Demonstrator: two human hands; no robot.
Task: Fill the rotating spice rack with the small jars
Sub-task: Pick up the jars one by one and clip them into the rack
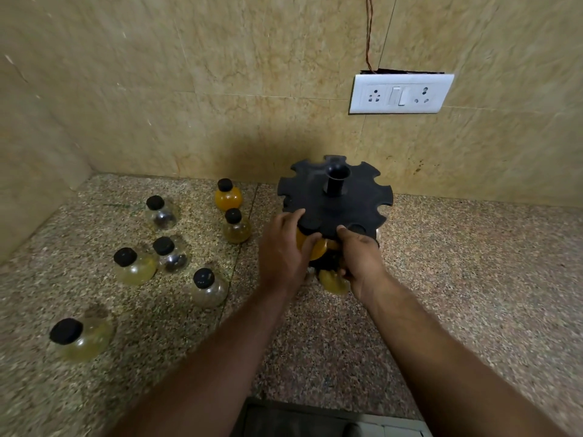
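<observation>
The black rotating spice rack (pixel 356 197) stands on the speckled counter near the back wall, its notched top disc facing me. My left hand (pixel 284 250) wraps an orange-filled jar (pixel 315 247) held under the disc's front edge. My right hand (pixel 359 257) grips the rack's front lower part, thumb on the disc rim. A yellowish jar (pixel 334 282) sits low in the rack between my wrists. Several small round jars with black caps stand loose to the left, among them an orange one (pixel 227 195) and a clear one (pixel 206 287).
A white switch and socket plate (pixel 400 93) is on the tiled wall above the rack, with a thin wire rising from it. A side wall closes the counter on the left. The counter's front edge (pixel 315 408) lies below my arms.
</observation>
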